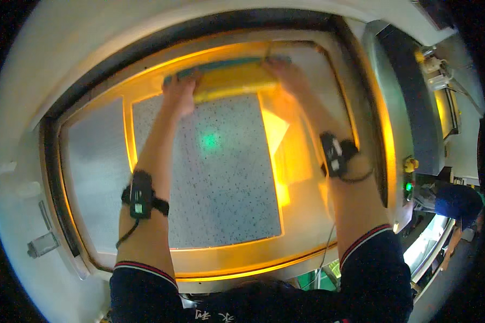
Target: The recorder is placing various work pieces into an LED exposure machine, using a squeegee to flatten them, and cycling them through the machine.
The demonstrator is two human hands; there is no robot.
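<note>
A long bar (pixel 236 78), yellow along its front with a teal strip behind, spans the far part of a framed bed. My left hand (pixel 181 95) closes around its left end, and my right hand (pixel 285 75) grips the right end. Both hands and the bar are smeared by motion, so single fingers are hard to make out. On the near side of the bar lies a grey panel (pixel 215 183) dotted with dark specks, bearing a green spot of light. Whether the bar touches the panel, I cannot tell.
A dark frame (pixel 48 156) with rounded corners surrounds the bed. Yellow-orange light falls on its right side (pixel 302 156). Each forearm wears a strapped black device with a cable. Farther right are a green-lit button (pixel 409 187) and another person in a blue cap (pixel 458 202).
</note>
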